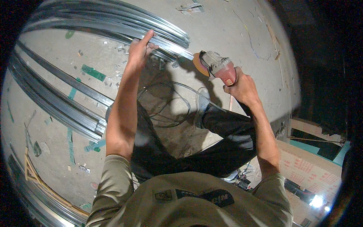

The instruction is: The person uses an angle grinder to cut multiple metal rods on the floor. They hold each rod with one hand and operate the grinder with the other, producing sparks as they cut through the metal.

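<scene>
My right hand (244, 87) is wrapped round the red body of an angle grinder (221, 66), whose grey head points left. Its orange-brown disc (200, 65) is at the end of a shiny metal channel (174, 48); whether they touch I cannot tell. Farther left, my left hand (140, 51) is closed on that channel, the thumb lying along its top. A bundle of similar metal channels (113, 19) lies just beyond it, running to the far left.
A second stack of metal channels (56, 102) lies to my left. A cable (185, 108) loops over the floor by my shoe (203, 99). Green tape strips (93, 72) and small metal scraps are scattered about. At the right stands a printed cardboard box (308, 166) near a bright light.
</scene>
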A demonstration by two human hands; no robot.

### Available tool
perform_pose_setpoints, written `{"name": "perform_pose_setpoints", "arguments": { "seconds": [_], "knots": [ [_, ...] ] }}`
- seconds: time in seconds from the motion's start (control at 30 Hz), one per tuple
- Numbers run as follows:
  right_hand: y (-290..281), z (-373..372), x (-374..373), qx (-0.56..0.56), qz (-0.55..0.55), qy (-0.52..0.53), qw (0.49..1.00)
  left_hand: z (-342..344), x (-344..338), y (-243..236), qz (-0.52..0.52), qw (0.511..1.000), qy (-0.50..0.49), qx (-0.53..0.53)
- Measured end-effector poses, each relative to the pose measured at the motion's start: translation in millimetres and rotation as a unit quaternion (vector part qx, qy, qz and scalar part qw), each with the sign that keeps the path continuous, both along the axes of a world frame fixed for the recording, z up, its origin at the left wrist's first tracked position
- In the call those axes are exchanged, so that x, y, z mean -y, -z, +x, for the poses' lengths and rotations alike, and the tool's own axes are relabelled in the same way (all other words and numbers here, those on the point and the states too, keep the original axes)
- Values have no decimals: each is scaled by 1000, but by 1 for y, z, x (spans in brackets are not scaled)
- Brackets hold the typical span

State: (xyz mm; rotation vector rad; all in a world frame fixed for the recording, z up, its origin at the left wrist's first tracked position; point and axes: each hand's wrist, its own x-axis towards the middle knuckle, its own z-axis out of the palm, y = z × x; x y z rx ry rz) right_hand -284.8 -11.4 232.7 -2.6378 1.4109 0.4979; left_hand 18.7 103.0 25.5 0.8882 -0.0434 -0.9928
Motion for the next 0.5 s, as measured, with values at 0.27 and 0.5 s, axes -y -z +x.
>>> {"name": "perform_pose_setpoints", "arguments": {
  "seconds": [0.27,0.5],
  "knots": [
    [2,2,1,0,5,-18,1000,-1,-3,-2,68,996,35,54],
    [3,3,0,-5,3,-25,1000,-5,2,0,-18,999,-1,30]
  ]
}}
